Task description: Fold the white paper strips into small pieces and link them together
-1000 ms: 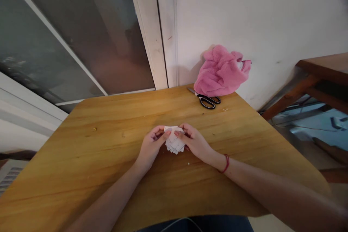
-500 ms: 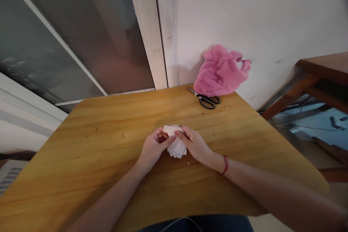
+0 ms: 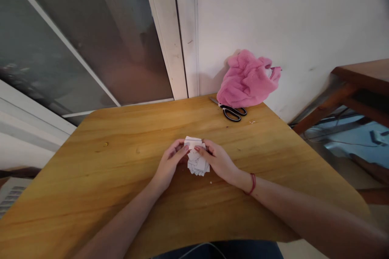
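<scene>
A fanned stack of small white paper slips (image 3: 199,162) is between my two hands, over the middle of the wooden table (image 3: 146,129). My left hand (image 3: 170,164) pinches the upper left edge of the slips, thumb on top and fingers behind. My right hand (image 3: 217,160) grips them from the right, its thumb lying across the top slip. The lower corners of the slips spread out toward me. Faint lines show on some of them. The fingertips behind the paper are hidden.
Scissors (image 3: 232,112) with black handles lie at the table's back edge, beside a crumpled pink plush cloth (image 3: 247,79) against the white wall (image 3: 288,20). A glass-panelled door (image 3: 100,40) stands behind the table. To the right is another wooden table (image 3: 364,75).
My left thumb has slid left and up, away from the right thumb. The top slips have shifted slightly upward, and the fan shows more separate edges. The right hand is nearly still.
</scene>
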Available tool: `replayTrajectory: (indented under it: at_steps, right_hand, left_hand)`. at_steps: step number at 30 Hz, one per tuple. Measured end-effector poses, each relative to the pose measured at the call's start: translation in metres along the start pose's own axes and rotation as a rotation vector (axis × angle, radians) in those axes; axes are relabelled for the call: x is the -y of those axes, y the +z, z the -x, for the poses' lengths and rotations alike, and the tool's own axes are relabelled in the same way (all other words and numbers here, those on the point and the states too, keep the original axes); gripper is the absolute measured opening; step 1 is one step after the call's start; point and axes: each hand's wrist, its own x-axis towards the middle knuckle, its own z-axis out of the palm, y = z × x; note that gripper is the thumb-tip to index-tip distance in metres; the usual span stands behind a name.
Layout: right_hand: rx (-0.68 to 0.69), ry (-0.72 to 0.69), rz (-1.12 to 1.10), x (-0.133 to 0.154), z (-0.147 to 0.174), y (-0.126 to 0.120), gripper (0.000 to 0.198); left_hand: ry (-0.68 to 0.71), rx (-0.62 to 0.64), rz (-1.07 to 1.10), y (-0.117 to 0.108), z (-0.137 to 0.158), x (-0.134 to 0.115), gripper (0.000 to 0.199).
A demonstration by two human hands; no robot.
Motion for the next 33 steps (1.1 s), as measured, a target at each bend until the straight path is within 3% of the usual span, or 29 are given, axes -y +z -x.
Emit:
replayTrajectory:
  at_steps: [5,8,13,20,27,33]
  right_hand:
    - [0.060,-0.006,0.036,0.005,0.001,0.000,0.026]
    - [0.102,-0.003,0.053,0.007,0.002,0.001,0.025]
    - [-0.027,0.001,-0.010,0.007,0.002,0.000,0.024]
    - [-0.305,-0.008,-0.048,0.003,-0.001,-0.002,0.029]
    - [-0.357,-0.027,0.107,0.004,-0.001,-0.006,0.028]
    - [-0.346,-0.064,0.196,0.006,-0.001,-0.007,0.026]
  left_hand:
    - [0.076,-0.087,-0.137,0.002,0.001,-0.001,0.019]
    - [0.058,-0.173,-0.067,-0.003,-0.003,0.000,0.020]
    - [0.071,-0.299,-0.008,-0.010,-0.009,0.004,0.023]
    - [-0.119,-0.056,0.062,0.020,0.014,0.007,0.022]
    - [-0.101,0.061,0.061,0.026,0.018,0.001,0.020]
    - [-0.110,0.070,0.062,0.026,0.018,0.005,0.023]
